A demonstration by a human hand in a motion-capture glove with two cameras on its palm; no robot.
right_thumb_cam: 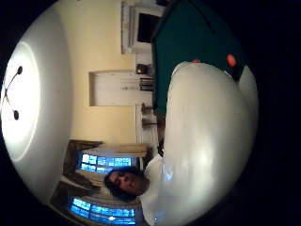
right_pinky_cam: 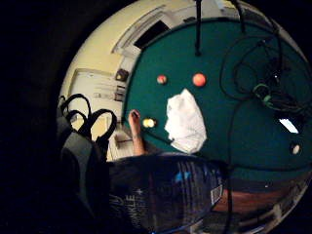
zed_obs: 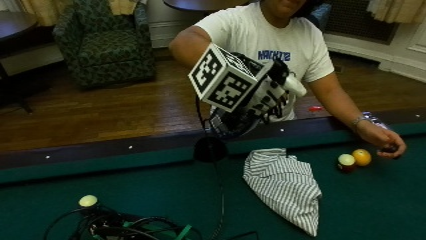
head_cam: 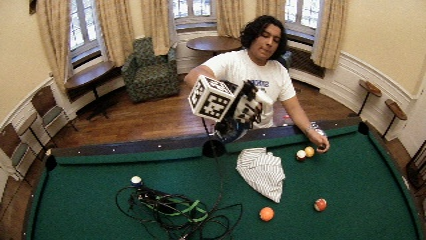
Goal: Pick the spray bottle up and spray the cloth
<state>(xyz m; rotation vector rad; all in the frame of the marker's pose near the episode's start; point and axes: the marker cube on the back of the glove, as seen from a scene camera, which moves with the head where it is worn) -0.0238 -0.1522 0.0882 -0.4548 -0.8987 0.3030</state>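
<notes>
In the outside view my gloved right hand (zed_obs: 266, 95) (head_cam: 246, 106) is raised over the near rail of the pool table and grips the spray bottle (zed_obs: 229, 124). The bottle's white head (zed_obs: 293, 86) sticks out past the fingers. Its dark labelled body (right_pinky_cam: 165, 195) lies close under the palm, and its white head (right_thumb_cam: 207, 141) fills much of the thumb side view. The striped white cloth (zed_obs: 286, 182) (right_pinky_cam: 185, 122) (head_cam: 261, 172) lies crumpled on the green felt, below and to one side of the hand.
The person's bare hand (zed_obs: 386, 142) rests on the felt beside a yellow ball (zed_obs: 361, 157) and a red-and-white ball (zed_obs: 346, 162). A tangle of cables (zed_obs: 126, 225) and a white ball (zed_obs: 88, 200) lie further along. A pocket (zed_obs: 210, 149) sits under the raised hand.
</notes>
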